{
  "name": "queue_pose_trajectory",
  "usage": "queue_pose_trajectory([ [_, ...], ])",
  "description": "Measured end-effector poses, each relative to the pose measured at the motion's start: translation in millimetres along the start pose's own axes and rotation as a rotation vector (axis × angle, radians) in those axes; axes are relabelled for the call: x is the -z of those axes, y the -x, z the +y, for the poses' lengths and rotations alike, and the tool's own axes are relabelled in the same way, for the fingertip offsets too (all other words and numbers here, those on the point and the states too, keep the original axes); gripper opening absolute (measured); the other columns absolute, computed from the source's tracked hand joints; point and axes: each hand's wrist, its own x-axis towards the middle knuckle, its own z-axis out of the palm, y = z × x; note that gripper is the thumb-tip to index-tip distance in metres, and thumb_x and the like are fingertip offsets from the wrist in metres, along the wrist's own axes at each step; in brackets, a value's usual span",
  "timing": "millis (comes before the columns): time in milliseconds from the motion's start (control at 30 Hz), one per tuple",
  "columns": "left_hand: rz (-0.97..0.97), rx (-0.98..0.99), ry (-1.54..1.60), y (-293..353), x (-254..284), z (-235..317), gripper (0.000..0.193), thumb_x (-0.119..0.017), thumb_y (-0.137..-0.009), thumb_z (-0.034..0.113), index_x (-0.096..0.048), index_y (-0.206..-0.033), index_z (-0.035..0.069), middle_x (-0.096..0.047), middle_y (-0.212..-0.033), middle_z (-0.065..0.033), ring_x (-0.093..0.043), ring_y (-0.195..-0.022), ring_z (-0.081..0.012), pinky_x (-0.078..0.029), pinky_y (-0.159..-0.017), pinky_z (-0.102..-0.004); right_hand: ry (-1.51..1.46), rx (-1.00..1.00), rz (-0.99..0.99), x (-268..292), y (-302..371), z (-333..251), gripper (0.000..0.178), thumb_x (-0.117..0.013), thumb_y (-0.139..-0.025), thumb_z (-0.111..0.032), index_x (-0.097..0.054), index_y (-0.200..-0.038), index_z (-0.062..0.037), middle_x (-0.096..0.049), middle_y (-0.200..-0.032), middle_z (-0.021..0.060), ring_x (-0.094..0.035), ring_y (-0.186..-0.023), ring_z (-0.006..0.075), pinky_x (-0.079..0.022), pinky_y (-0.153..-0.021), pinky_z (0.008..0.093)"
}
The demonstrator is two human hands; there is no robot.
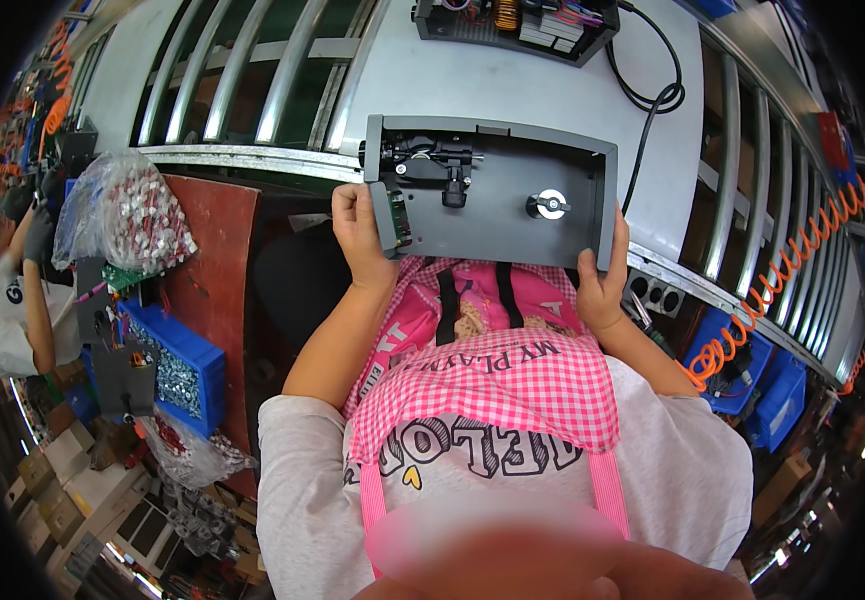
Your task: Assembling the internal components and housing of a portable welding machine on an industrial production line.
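Observation:
Between my hands is a dark grey sheet-metal housing (502, 226), its open side facing me, held at the near edge of the bench. Inside it, a black wire-feed mechanism (429, 163) is fixed at the left, and a round white and black spool holder (549, 204) sits at the right. A small green circuit board (398, 217) shows at the left wall. My left hand (360, 232) grips the housing's left side, its fingers curled. On the right side, my right hand (603, 272) grasps the lower corner, thumb toward me.
Farther back stands another grey housing (517, 30) with wiring, a black cable (674, 80) beside it. Metal rollers (282, 85) flank the bench. At left are a bag of connectors (137, 215) and a blue screw bin (177, 365); an orange coiled hose (802, 245) hangs right. A co-worker (22, 300) works far left.

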Motion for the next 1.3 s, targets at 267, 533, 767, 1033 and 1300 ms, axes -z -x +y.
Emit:
queue_pose_trajectory([
  [267,-0.149,-0.181,-0.141,18.2,-21.9,22.9,0.021,-0.061,-0.098,0.009,-0.054,-0.116,0.000,-0.060,-0.114,-0.0108,-0.056,-0.099,-0.0124,-0.044,-0.094,-0.0287,-0.256,-0.243,0.238,5.6,8.2,36.6,0.049,-0.047,-0.108,-0.021,-0.040,-0.149,0.0054,-0.049,-0.146,0.0173,-0.047,-0.133,0.0245,-0.034,-0.112,0.0356],
  [533,-0.400,-0.721,-0.411,28.7,-80.2,66.2,0.034,-0.078,-0.075,0.007,-0.068,-0.107,0.003,-0.064,-0.079,-0.0077,-0.061,-0.073,-0.0290,-0.048,-0.096,-0.0485,-0.789,-0.489,0.561,25.1,-19.0,65.8,0.043,-0.053,-0.106,-0.032,-0.055,-0.137,-0.0032,-0.062,-0.131,0.0092,-0.062,-0.116,0.0230,-0.050,-0.100,0.0393],
  [767,-0.500,-0.810,-0.377,43.7,-113.4,73.3,0.038,-0.077,-0.076,0.004,-0.068,-0.113,0.004,-0.066,-0.085,-0.0069,-0.061,-0.079,-0.0290,-0.048,-0.093,-0.0474,-1.171,-0.680,0.170,46.2,-30.6,77.4,0.068,-0.040,-0.103,-0.059,-0.050,-0.143,-0.0054,-0.058,-0.140,0.0140,-0.059,-0.125,0.0303,-0.048,-0.108,0.0456],
  [1033,-0.586,-0.845,-0.417,52.9,-128.1,81.8,0.052,-0.079,-0.074,0.006,-0.063,-0.124,0.003,-0.066,-0.090,-0.0090,-0.059,-0.085,-0.0298,-0.048,-0.094,-0.0485,-1.326,-0.719,-0.024,32.4,-45.9,23.5,0.084,-0.032,-0.098,-0.072,-0.046,-0.147,-0.0052,-0.055,-0.142,0.0183,-0.060,-0.123,0.0344,-0.052,-0.104,0.0464],
  [1300,-0.627,-0.874,-0.432,56.3,-134.5,82.8,0.059,-0.080,-0.073,0.006,-0.061,-0.129,0.002,-0.065,-0.090,-0.0072,-0.059,-0.084,-0.0270,-0.048,-0.093,-0.0470,-1.319,-0.691,-0.054,30.7,-53.4,20.7,0.082,-0.033,-0.098,-0.070,-0.047,-0.146,-0.0049,-0.056,-0.141,0.0182,-0.061,-0.122,0.0339,-0.052,-0.103,0.0462],
])
